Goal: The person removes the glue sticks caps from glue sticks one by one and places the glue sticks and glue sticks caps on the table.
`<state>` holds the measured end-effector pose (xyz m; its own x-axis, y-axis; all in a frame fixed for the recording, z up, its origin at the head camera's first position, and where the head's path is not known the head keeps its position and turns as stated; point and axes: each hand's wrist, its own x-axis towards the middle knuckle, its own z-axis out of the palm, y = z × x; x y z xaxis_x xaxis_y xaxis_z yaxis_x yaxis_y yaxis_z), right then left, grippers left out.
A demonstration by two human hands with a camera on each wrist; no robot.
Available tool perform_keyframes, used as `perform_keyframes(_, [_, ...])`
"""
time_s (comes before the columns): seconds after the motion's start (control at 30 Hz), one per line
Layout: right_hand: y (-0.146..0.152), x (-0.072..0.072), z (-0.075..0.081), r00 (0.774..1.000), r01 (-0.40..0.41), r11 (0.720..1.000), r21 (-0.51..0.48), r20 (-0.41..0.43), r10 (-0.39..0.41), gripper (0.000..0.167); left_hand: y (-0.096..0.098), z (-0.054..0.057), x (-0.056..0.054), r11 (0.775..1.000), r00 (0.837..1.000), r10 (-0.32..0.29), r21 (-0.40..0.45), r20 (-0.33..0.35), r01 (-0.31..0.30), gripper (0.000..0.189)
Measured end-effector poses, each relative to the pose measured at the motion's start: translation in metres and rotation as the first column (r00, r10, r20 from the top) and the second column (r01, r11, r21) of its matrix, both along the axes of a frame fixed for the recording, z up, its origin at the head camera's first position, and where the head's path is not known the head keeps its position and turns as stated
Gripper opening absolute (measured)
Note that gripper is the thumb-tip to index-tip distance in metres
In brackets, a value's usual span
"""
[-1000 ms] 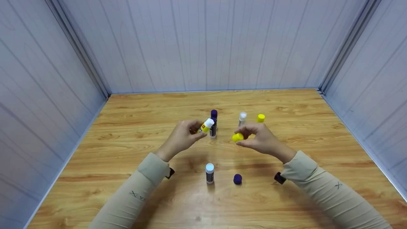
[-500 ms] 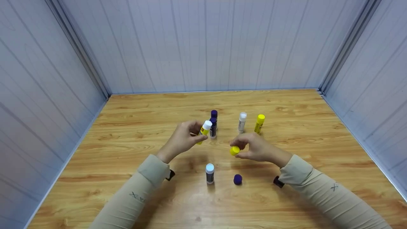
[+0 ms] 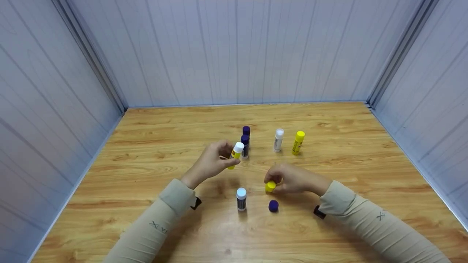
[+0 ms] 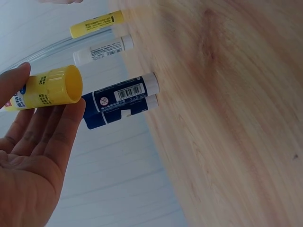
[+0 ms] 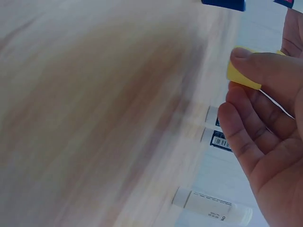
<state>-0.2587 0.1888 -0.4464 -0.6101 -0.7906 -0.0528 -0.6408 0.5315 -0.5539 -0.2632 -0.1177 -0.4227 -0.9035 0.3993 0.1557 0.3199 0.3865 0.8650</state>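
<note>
My left hand (image 3: 210,160) grips a yellow glue stick (image 3: 236,153) above the table, its white end up and slightly tilted. In the left wrist view, thumb and fingers hold the yellow tube (image 4: 52,87). To the right, my right hand (image 3: 294,179) pinches a yellow cap (image 3: 270,187) between thumb and fingers; the thumb covers part of that cap (image 5: 240,79) in the right wrist view. Just in front of it lies a loose purple cap (image 3: 273,206) on the table. An uncapped dark-labelled glue stick (image 3: 241,199) with a pale top stands upright between the two forearms.
Two purple-capped glue sticks (image 3: 245,148) stand one behind the other beyond my left hand. Farther right stand a white glue stick (image 3: 278,140) and a yellow glue stick (image 3: 298,142). Pale panel walls (image 3: 234,54) enclose the wooden table (image 3: 164,128) at the back and sides.
My right hand has moved down and nearer with the yellow cap, close to the purple cap. My left hand has sunk slightly, and its glue stick is more upright.
</note>
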Motion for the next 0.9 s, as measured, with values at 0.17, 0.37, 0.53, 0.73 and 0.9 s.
perform_keyframes(0.17, [-0.001,0.0,-0.005,0.999,-0.034,0.999,0.04,-0.018,0.034,0.02,0.0,-0.003,0.002,0.999,0.999,-0.036,-0.011,0.0,0.036,0.026])
perform_keyframes(0.37, [-0.003,-0.002,-0.007,0.999,-0.047,0.996,0.078,-0.002,0.047,0.022,0.001,-0.009,0.004,0.996,0.996,-0.084,-0.023,-0.016,0.083,0.023])
perform_keyframes(0.53, [-0.004,-0.002,-0.006,0.999,-0.046,0.995,0.083,0.01,0.046,0.021,0.002,-0.013,0.004,0.995,0.996,-0.089,-0.04,0.003,0.089,0.022])
perform_keyframes(0.73, [-0.004,-0.002,-0.007,0.999,-0.034,0.995,0.093,0.031,0.031,0.02,0.003,-0.017,0.006,0.995,0.996,-0.088,-0.051,0.029,0.09,0.024])
perform_keyframes(0.9, [-0.004,-0.002,-0.008,0.999,-0.03,0.996,0.087,0.045,0.026,0.021,0.004,-0.022,0.008,0.994,0.994,-0.105,-0.036,0.028,0.106,0.024])
